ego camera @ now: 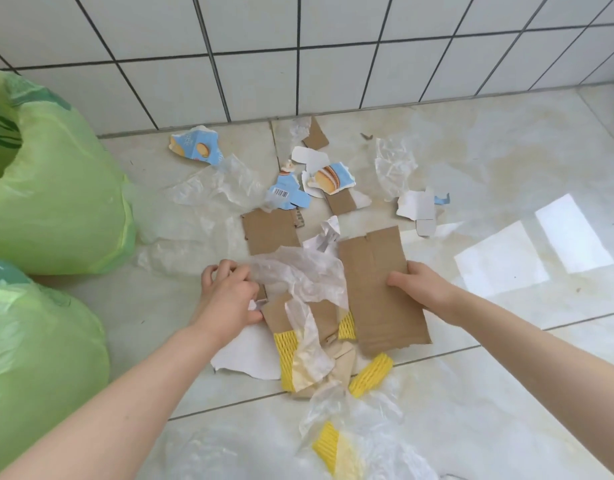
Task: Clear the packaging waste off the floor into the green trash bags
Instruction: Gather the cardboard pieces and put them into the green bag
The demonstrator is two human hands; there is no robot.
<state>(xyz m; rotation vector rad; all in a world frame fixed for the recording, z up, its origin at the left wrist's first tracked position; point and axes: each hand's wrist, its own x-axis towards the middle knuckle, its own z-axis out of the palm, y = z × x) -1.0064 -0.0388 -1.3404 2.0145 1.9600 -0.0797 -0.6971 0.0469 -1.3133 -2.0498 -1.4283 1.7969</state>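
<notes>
1. The packaging waste lies scattered on the pale tiled floor [489,161] near the white tiled wall [264,64]: brown cardboard strips, crumpled clear plastic film, torn blue-and-white printed carton scraps, white paper and yellow foam netting.
2. The largest cardboard strip [378,292] is long, flat and creased, with ragged ends; it lies at the right of the pile.
3. The right hand [421,284] grips this strip at its right edge, thumb curled over the top face, the other fingers hidden beneath.
4. A crumpled clear plastic film [298,275] sits at the middle of the pile, over a second cardboard strip [270,232].
5. The left hand [229,296] has its fingers curled, pinching the left edge of this film.
6. Yellow foam netting [288,351] pokes out beneath the film, nearer the person.
7. Two green trash bags [56,202] stand at the left, well apart from the pile.
</notes>
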